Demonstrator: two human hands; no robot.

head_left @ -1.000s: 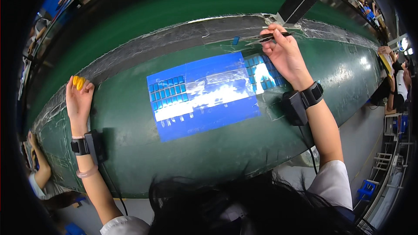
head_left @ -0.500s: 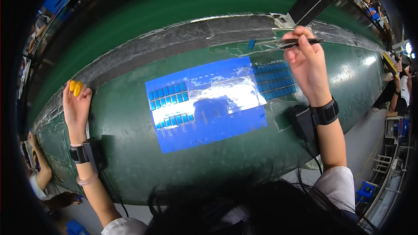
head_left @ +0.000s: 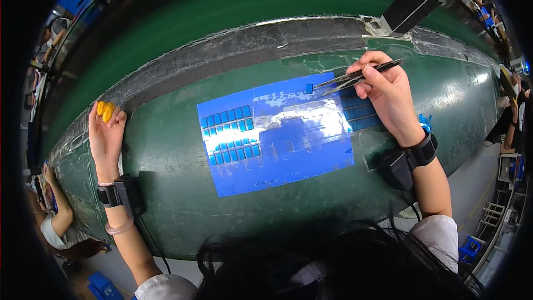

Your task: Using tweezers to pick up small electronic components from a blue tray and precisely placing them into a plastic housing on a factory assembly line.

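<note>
My right hand [head_left: 386, 86] is closed around a pair of dark tweezers [head_left: 363, 73]. At their tips is a small blue rectangular piece [head_left: 309, 88], over the upper right part of a bright blue sheet [head_left: 283, 169]. On the sheet's left part lie rows of similar blue pieces [head_left: 231, 133]. To the right, another block of blue pieces [head_left: 361, 112] sits partly under my right hand. My left hand [head_left: 107, 133] rests palm up at the table's left, fingers loosely curled and apart. Yellow covers that look like finger cots [head_left: 105, 111] are on its fingertips.
The sheet lies on a green worktable [head_left: 161, 161] with a dark taped strip [head_left: 222, 50] along its far side. A dark post [head_left: 413, 5] rises at the far right. Beyond the strip is a green belt-like surface [head_left: 250, 3]. Another person's arm [head_left: 61, 205] is at the left edge.
My right hand has brought the tweezers and the blue piece down and leftward, from beyond the sheet to over it. The whole view has shifted slightly; my left hand keeps its pose.
</note>
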